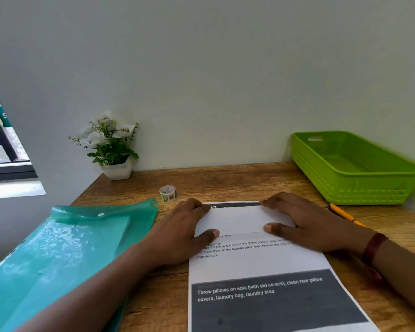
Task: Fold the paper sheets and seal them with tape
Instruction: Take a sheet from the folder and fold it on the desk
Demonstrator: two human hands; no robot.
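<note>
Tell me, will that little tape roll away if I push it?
Probably not: the tape roll seems to lie flat, hole up, so a push should slide it on the table. It looks small, so likely light. Stood on its rim, it could roll.

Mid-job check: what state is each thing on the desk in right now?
Paper: flat on desk, top part folded down, untaped.
Left hand: flat, pressing the fold's left end.
Right hand: flat, pressing the fold's right end.
Tape: on the desk beyond the paper, untouched.
Folder: lying left of the paper, flap down.
Basket: upright, far right.
Pencil: lying beside basket.
Plant: upright by wall.
</note>
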